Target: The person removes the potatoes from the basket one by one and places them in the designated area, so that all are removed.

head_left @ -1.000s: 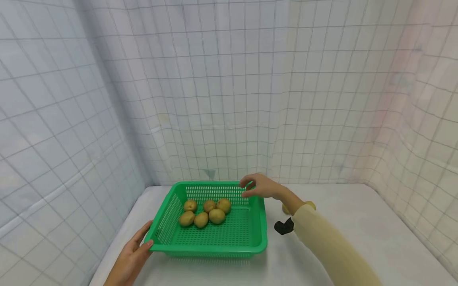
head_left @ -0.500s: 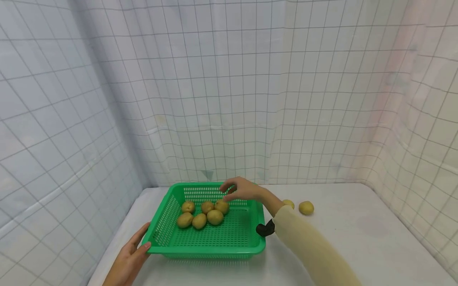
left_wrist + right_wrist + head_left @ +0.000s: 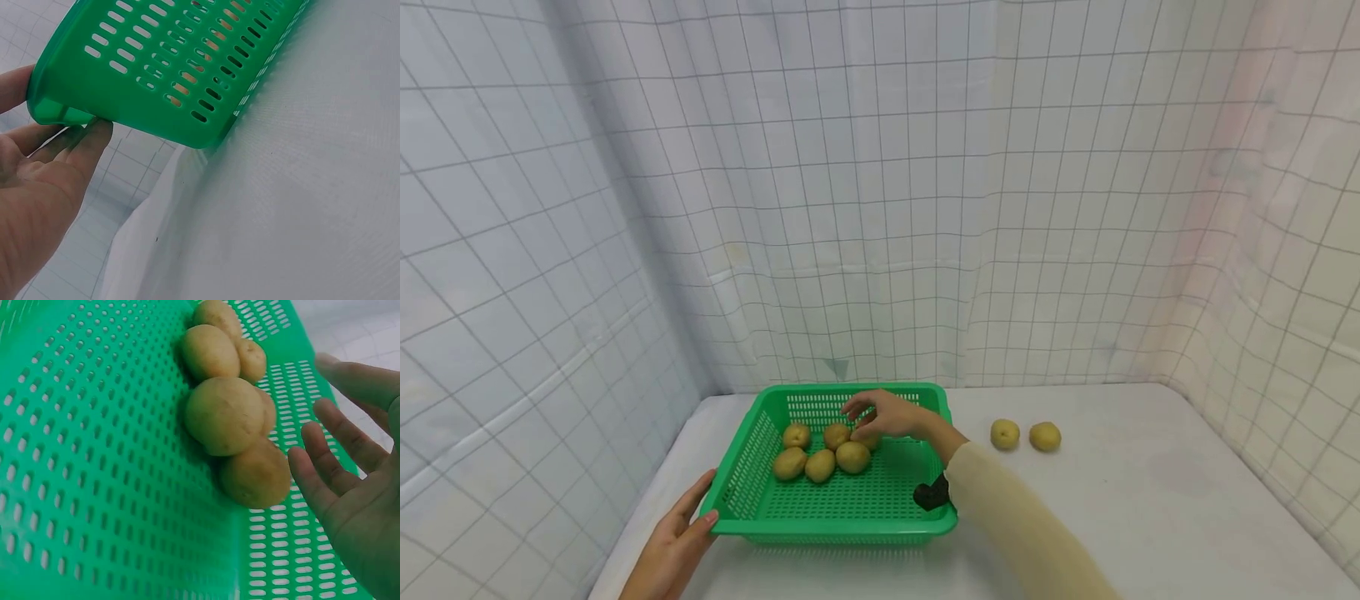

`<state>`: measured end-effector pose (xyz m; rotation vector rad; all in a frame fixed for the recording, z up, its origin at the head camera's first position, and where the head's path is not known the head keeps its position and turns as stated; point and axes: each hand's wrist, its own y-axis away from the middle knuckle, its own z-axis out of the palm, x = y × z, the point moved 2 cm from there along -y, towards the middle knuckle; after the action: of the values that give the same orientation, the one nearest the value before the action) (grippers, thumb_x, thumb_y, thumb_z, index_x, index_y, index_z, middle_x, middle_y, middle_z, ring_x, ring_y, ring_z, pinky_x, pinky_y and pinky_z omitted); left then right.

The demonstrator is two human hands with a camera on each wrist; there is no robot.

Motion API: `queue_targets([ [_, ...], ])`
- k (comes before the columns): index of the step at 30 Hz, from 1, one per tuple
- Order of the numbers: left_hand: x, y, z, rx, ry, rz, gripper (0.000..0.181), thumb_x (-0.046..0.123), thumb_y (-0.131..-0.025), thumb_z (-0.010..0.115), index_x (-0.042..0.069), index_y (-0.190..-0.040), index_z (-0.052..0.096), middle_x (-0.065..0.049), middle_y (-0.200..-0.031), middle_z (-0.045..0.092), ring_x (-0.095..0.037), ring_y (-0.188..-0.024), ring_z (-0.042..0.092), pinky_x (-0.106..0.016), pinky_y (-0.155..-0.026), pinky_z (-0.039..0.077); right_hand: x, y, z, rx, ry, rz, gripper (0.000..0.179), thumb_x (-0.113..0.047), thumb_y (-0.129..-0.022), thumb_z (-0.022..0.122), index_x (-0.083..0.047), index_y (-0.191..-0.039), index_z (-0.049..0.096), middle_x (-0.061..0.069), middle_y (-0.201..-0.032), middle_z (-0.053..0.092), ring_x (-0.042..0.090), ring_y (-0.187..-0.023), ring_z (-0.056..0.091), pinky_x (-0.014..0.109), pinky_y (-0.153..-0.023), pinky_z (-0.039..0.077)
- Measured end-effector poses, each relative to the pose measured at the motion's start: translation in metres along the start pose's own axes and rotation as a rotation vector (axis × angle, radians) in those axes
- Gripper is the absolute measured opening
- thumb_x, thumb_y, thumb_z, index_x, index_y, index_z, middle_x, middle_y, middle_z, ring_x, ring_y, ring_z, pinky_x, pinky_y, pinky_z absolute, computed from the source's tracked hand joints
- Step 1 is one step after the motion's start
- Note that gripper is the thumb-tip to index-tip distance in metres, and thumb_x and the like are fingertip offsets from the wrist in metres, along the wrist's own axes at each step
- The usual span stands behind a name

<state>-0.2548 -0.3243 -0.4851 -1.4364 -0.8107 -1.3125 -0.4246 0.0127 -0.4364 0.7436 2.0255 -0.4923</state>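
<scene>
At the near-left corner of a green basket (image 3: 835,527), pinching the rim with the left grip (image 3: 670,542), setting the thumb at the corner and running the fingers along the left side. At the back right of six potatoes (image 3: 820,466) clustering inside the basket, toward its left and back, hanging the right grip (image 3: 887,414), holding nothing in it, curving the fingers loosely just beside the nearest potato (image 3: 256,478); being unable to tell about contact with its skin. To the right of the basket, seeing two more potatoes (image 3: 1045,437) resting on the white bench (image 3: 1135,500), sitting near each other without touching. Across the right rim, reaching with the right forearm, wearing a cream sleeve (image 3: 1018,525) and a black device (image 3: 931,496) near the wrist. Behind the bench, facing a white curtain (image 3: 880,208) with dark grid lines.
</scene>
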Motion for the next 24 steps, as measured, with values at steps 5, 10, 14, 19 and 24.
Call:
queue_targets([
  [5,0.0,0.001,0.0,0.014,-0.007,-0.029,0.071,0.005,-0.113,0.042,-0.012,-0.158,-0.01,-0.033,-0.162,-0.021,0.005,-0.131,0.046,-0.02,-0.103,0.045,0.009,-0.004,0.008,-0.05,0.071,0.041,0.043,-0.008,-0.096,0.075,-0.005,-0.137,0.064,0.009,-0.133,0.064,0.027,-0.12,0.062,0.03,-0.092,0.054],
  [10,0.001,0.001,0.0,0.017,-0.017,-0.038,0.071,0.006,-0.113,0.041,-0.011,-0.158,-0.011,-0.032,-0.162,-0.022,0.008,-0.131,0.044,-0.019,-0.103,0.045,0.014,-0.006,0.013,-0.102,0.182,0.045,0.041,-0.011,-0.097,0.075,-0.004,-0.136,0.066,0.006,-0.134,0.065,0.019,-0.122,0.06,0.028,-0.098,0.05],
  [14,0.002,-0.001,0.0,0.029,-0.028,-0.062,0.072,0.009,-0.113,0.043,-0.008,-0.16,-0.009,-0.028,-0.164,-0.022,0.009,-0.131,0.042,-0.019,-0.103,0.044,0.015,-0.007,0.013,-0.095,0.277,0.046,0.044,-0.015,-0.095,0.077,-0.006,-0.137,0.066,0.004,-0.134,0.066,0.014,-0.121,0.059,0.027,-0.1,0.049],
  [19,0.002,-0.001,0.0,0.035,-0.03,-0.067,0.072,0.009,-0.113,0.043,-0.009,-0.16,-0.009,-0.029,-0.164,-0.022,0.009,-0.131,0.043,-0.018,-0.102,0.045,0.017,-0.009,0.018,-0.103,0.347,-0.002,0.041,-0.014,-0.095,0.077,-0.006,-0.135,0.069,0.002,-0.131,0.068,0.01,-0.117,0.061,0.025,-0.098,0.049],
  [24,0.002,0.0,0.001,0.031,-0.027,-0.059,0.072,0.008,-0.113,0.043,-0.009,-0.16,-0.009,-0.029,-0.164,-0.021,0.007,-0.132,0.043,-0.018,-0.103,0.044,0.015,-0.009,0.023,-0.101,0.459,-0.02,0.039,-0.014,-0.095,0.077,-0.01,-0.134,0.069,-0.001,-0.13,0.067,0.011,-0.119,0.059,0.026,-0.1,0.049],
])
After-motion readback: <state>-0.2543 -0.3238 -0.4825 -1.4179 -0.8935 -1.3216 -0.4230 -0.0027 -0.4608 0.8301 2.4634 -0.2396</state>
